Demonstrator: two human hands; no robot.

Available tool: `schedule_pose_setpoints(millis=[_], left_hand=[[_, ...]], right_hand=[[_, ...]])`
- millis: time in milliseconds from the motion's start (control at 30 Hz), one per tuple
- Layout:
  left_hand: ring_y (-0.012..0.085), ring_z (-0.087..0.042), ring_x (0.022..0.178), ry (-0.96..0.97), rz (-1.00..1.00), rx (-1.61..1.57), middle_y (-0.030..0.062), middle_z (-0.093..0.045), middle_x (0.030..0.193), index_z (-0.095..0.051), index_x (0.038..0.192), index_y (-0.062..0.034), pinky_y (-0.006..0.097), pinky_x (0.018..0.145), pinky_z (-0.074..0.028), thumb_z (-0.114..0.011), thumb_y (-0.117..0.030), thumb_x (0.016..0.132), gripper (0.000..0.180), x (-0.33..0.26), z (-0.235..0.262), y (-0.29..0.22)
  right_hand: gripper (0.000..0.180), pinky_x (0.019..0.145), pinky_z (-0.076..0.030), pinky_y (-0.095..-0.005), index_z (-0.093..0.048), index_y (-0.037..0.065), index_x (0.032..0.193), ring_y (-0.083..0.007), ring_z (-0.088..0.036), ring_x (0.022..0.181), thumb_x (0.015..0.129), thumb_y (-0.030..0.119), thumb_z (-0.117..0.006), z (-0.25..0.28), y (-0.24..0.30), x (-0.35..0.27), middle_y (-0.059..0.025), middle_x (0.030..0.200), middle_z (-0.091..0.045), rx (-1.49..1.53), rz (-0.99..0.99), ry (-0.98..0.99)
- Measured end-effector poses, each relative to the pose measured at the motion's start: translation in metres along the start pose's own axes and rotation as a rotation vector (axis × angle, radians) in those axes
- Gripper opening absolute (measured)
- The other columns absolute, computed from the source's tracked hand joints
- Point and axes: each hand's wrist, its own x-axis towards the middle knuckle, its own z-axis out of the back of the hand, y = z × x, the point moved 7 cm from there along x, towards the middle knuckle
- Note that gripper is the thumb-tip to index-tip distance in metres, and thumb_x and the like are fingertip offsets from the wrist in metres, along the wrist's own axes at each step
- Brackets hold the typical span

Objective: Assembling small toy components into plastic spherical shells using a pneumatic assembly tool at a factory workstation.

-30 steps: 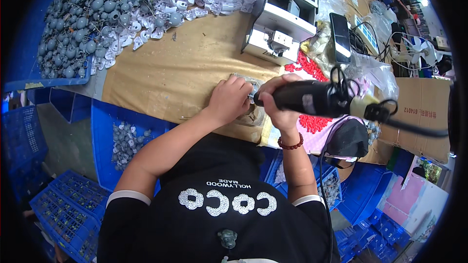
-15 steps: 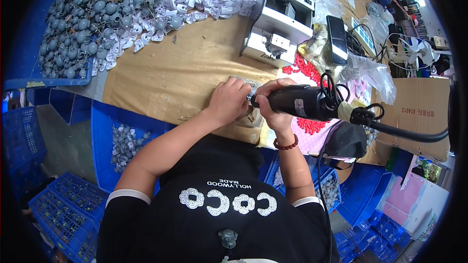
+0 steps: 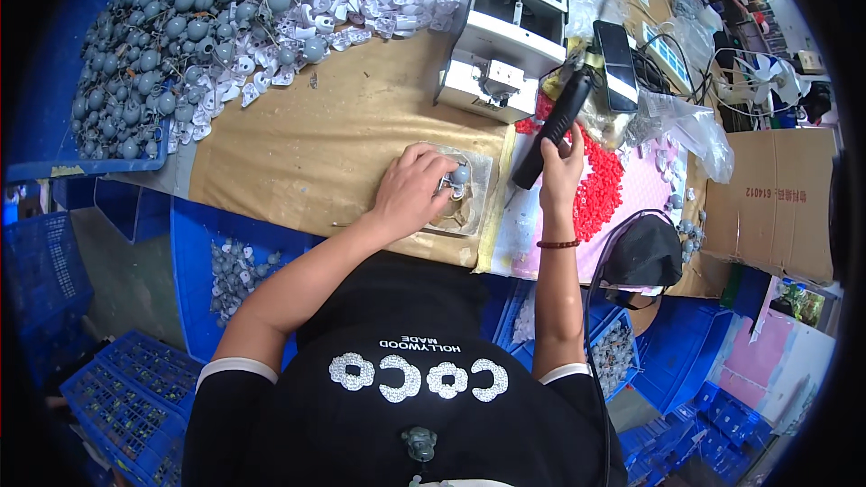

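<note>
My left hand (image 3: 413,188) rests over a small flat fixture block (image 3: 474,216) at the table's front edge. Its fingers are closed on a grey ball-shaped part (image 3: 460,174) with a pale piece beside it. To the right, my right hand (image 3: 563,167) grips a black corded electric screwdriver (image 3: 555,129), held slanted. The tool's thin lower end points down toward the table, apart from the fixture. Some of the right fingers are hidden behind the tool.
A heap of grey ball parts (image 3: 149,63) and white plastic pieces (image 3: 388,0) covers the back left. Behind the fixture stands a white machine (image 3: 505,36). Small red parts (image 3: 597,189), a phone (image 3: 615,59), a black pouch (image 3: 642,252) and a cardboard box (image 3: 780,203) lie rightward.
My right hand has drawn the screwdriver away from the fixture, to the right and back, tipping it more upright. My left hand stays at the fixture, where the grey ball part now shows.
</note>
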Motion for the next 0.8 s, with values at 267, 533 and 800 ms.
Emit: schedule_pose_setpoints(millis=[267, 533, 800], left_hand=[[0.0317, -0.058, 0.121, -0.042, -0.059, 0.016, 0.0106, -0.067, 0.116, -0.064, 0.112, -0.0093, 0.045, 0.099, -0.047, -0.076, -0.012, 0.081, 0.033, -0.007, 0.004, -0.007], [0.0353, -0.062, 0.108, -0.061, -0.125, -0.077, 0.014, -0.065, 0.11, -0.06, 0.112, -0.0049, 0.043, 0.09, -0.052, -0.073, -0.003, 0.082, 0.032, 0.002, 0.007, -0.013], [0.0375, -0.062, 0.104, -0.03, -0.058, -0.172, 0.0149, -0.061, 0.117, -0.059, 0.116, -0.004, 0.042, 0.086, -0.054, -0.067, -0.001, 0.088, 0.03, -0.011, 0.039, -0.007]], right_hand=[[0.013, 0.071, -0.051, -0.0325, -0.072, 0.001, 0.098, -0.0227, -0.063, 0.085, 0.086, 0.004, -0.075, -0.067, 0.03, -0.08, -0.0113, 0.094, -0.066, -0.331, 0.347, 0.323], [0.013, 0.067, -0.045, -0.0254, -0.07, -0.002, 0.096, -0.0118, -0.056, 0.073, 0.096, 0.01, -0.069, -0.081, 0.027, -0.068, -0.0051, 0.084, -0.062, -0.055, 0.268, 0.207], [0.02, 0.069, -0.044, -0.0215, -0.072, -0.002, 0.104, -0.0053, -0.054, 0.077, 0.1, 0.017, -0.067, -0.101, 0.038, -0.057, 0.002, 0.084, -0.063, 0.278, -0.109, 0.351]])
